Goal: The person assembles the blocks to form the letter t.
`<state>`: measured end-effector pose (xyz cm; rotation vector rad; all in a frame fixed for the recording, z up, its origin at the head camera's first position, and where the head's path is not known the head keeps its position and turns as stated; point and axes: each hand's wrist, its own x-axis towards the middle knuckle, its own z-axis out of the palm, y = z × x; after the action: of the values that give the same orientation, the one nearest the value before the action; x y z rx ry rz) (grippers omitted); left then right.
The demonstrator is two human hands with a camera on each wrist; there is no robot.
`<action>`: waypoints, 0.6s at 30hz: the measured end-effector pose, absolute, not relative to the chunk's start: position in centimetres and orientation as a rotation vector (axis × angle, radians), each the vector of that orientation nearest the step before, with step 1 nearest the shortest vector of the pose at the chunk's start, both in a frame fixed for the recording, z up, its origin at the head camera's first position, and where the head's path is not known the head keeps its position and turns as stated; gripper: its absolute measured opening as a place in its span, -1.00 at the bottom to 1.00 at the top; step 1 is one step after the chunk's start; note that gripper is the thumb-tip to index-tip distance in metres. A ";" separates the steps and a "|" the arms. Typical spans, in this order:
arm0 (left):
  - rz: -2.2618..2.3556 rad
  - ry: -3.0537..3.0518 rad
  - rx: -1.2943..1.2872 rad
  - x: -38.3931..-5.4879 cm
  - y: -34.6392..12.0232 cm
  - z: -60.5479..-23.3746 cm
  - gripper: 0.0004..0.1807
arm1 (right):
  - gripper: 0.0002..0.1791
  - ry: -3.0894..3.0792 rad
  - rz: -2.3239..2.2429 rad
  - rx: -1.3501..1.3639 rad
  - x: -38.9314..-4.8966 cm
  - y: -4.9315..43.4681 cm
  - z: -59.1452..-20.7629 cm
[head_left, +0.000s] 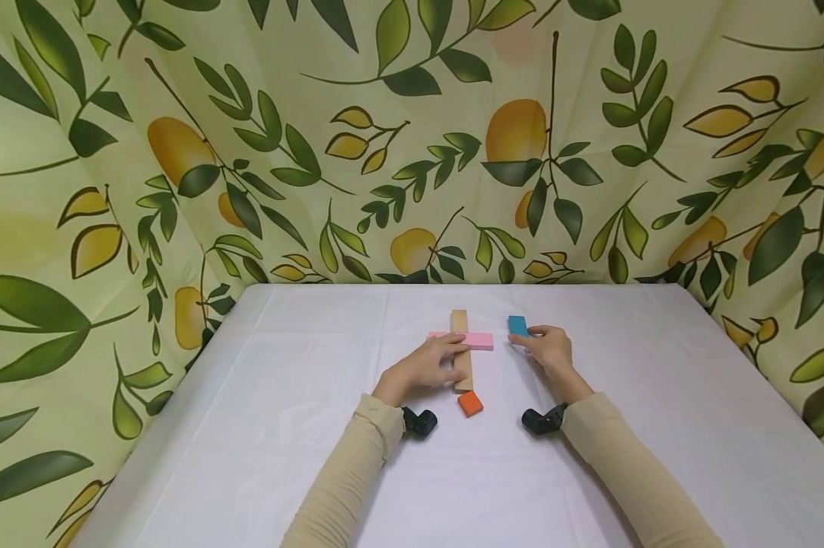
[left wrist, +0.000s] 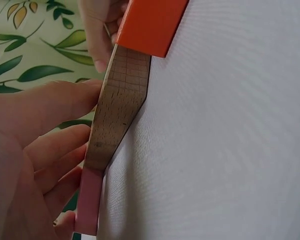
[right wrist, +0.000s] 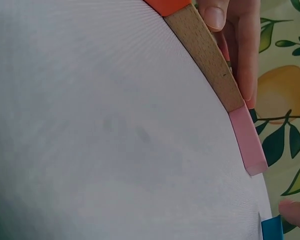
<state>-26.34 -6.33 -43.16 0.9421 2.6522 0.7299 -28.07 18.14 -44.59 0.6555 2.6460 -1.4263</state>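
On the white table, wooden blocks lie in a cross. A plain wood block [head_left: 462, 373] points toward the near side, a pink block [head_left: 478, 341] crosses to the right, and another plain wood piece [head_left: 459, 320] shows beyond. My left hand [head_left: 428, 364] rests over the left of the cross, its thumb and fingertips on the near wood block and around the pink; it hides part of the pink on that side. To the right, my right hand [head_left: 551, 350] pinches a small blue block [head_left: 517, 326] between thumb and fingers. An orange block [head_left: 470, 404] lies at the near wood block's end.
The white cloth-covered table [head_left: 275, 426] reaches to a curtain [head_left: 412, 152] printed with leaves and oranges along the back and sides. A black wrist camera [head_left: 420, 422] sits on the left wrist, another black camera [head_left: 543, 421] on the right.
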 end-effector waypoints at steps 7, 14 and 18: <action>0.724 2.665 0.952 -26.4 -6.3 -43.2 -0.35 | -0.28 2.689 -1.363 0.642 -28.0 17.9 -44.6; 0.719 2.671 0.945 -26.5 -6.3 -43.3 -0.36 | -0.29 2.715 -1.347 0.637 -28.0 17.8 -44.6; 0.717 2.669 0.947 -26.5 -6.3 -43.4 -0.36 | -0.31 2.708 -1.362 0.648 -27.9 17.9 -44.6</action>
<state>-26.48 -6.29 -43.36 0.9469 2.6690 0.7172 -27.86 17.88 -44.64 0.6481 2.7081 -1.3622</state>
